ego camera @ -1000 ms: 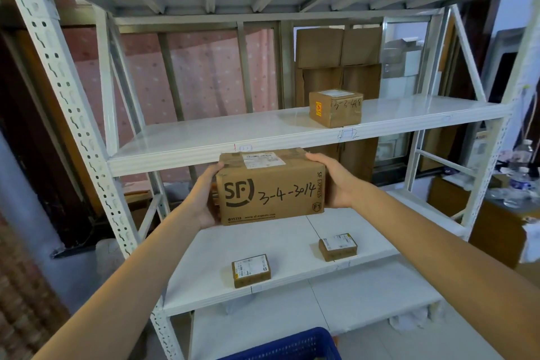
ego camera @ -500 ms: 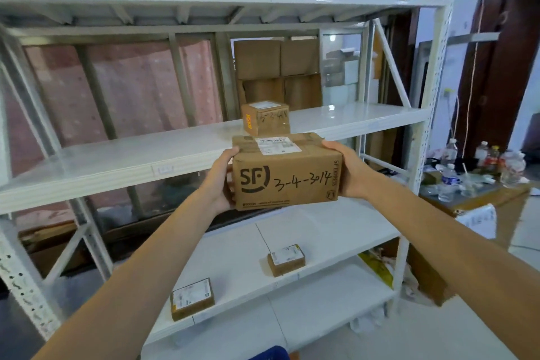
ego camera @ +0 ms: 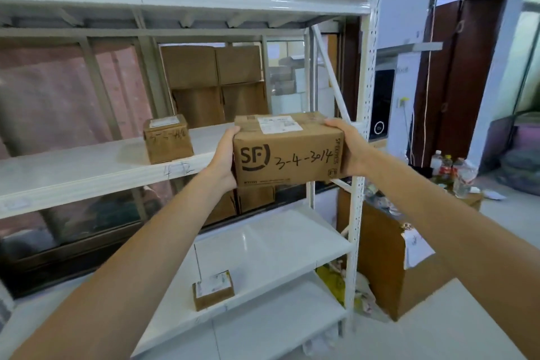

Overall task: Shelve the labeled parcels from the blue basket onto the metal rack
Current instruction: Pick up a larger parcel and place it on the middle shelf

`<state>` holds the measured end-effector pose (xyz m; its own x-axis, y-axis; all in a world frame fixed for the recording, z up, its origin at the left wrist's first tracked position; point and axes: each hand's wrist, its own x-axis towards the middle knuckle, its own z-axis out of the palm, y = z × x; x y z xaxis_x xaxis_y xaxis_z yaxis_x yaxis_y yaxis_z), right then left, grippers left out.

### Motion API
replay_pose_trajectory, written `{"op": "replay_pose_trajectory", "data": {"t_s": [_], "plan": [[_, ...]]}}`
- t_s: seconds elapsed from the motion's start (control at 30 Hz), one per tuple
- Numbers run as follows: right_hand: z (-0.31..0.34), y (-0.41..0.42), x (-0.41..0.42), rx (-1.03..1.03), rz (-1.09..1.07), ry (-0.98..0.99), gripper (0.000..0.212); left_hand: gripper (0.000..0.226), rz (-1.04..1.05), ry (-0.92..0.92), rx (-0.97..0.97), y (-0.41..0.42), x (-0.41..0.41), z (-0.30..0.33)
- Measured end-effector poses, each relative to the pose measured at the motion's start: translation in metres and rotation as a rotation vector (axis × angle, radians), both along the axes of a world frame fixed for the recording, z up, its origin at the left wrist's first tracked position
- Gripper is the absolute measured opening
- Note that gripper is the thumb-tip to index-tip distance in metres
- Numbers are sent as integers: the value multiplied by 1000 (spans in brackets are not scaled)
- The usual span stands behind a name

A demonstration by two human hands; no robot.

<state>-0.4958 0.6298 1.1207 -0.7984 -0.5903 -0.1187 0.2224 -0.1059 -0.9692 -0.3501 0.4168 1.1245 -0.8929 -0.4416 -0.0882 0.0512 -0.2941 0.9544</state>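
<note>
Left hand point(ego camera: 223, 159) grips the left end of the box point(ego camera: 287, 149), right hand point(ego camera: 349, 150) grips the right end, fingers curled over the top edges. Box marked 3-4-3014 is held in the air between them, level, long axis left to right, label up. It sits at about the height of the middle shelf point(ego camera: 87, 172), in front of that shelf's right end and close to the right post point(ego camera: 361, 155). So the gap to close looks like straight ahead, away from me, with both hands equally near. Watch the right hand against that post. Further left on the same shelf stands a small box point(ego camera: 168, 142), well apart from the held one. Lower shelf near me carries another small parcel point(ego camera: 213, 289). Basket not in view.
</note>
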Motion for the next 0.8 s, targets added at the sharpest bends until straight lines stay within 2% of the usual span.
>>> {"op": "replay_pose_trajectory", "data": {"t_s": [0.27,0.5,0.8], "plan": [[29,-7,-92,-31,-20,31,55,48,27,44,-57,-8,-102,33],[49,-45,-194,-9,-6,107,52,45,35,65,-41,-45,-203,43],[55,-83,-302,17,42,134,48,57,72,23,-74,-80,-301,51]]}}
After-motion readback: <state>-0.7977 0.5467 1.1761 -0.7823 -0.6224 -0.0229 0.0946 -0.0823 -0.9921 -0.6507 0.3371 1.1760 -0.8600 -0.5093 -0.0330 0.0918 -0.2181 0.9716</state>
